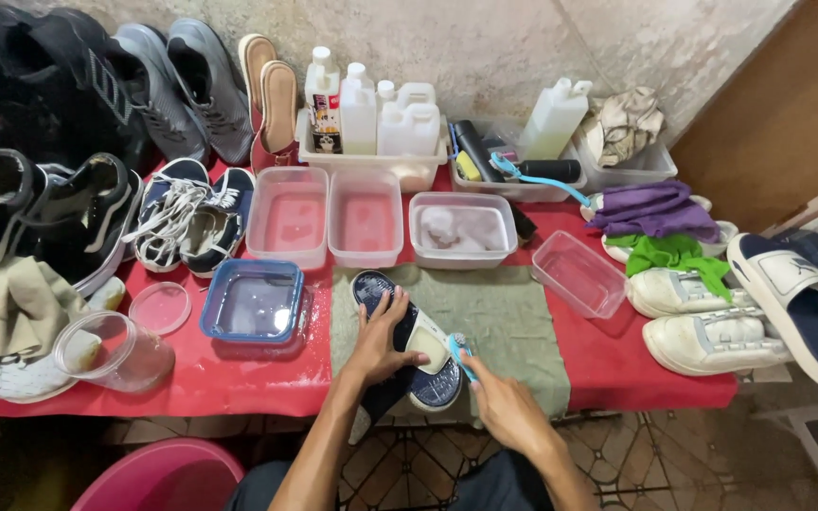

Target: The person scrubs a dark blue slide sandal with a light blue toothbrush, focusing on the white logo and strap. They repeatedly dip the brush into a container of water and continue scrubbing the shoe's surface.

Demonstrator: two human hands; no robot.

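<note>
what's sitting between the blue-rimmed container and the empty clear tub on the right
In the head view, the green cloth lies between the blue-rimmed container and the clear tub, with the dark slide sandal on it under both hands.
</note>
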